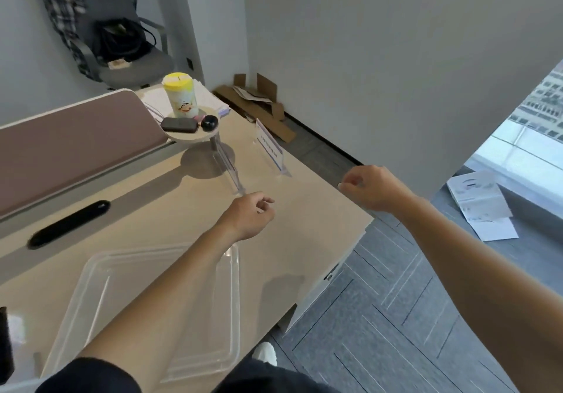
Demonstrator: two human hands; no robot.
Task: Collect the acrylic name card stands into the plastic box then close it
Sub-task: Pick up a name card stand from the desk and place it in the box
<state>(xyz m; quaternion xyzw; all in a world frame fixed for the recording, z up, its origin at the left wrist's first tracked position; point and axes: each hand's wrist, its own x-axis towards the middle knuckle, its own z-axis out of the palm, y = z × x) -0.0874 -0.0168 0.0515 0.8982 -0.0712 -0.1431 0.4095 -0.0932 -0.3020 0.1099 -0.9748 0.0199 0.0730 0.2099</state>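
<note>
Stands (269,146) of clear acrylic sit far across the surface (304,225), beyond the box (234,301); likely light, stiff, slippery, best pinched at the base. Both hands' fingers (265,202) curl loosely, empty.

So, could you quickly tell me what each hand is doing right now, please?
Left hand: loosely curled, empty, over the desk.
Right hand: loosely curled, empty, past the desk edge.

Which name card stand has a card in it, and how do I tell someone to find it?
Start at the beige desk and go to its far right edge, past the small round shelf with the yellow-lidded cup. The stand with the card sits there. Unlike the empty clear stand beside it, it holds a white, blue-edged printed card.
</note>
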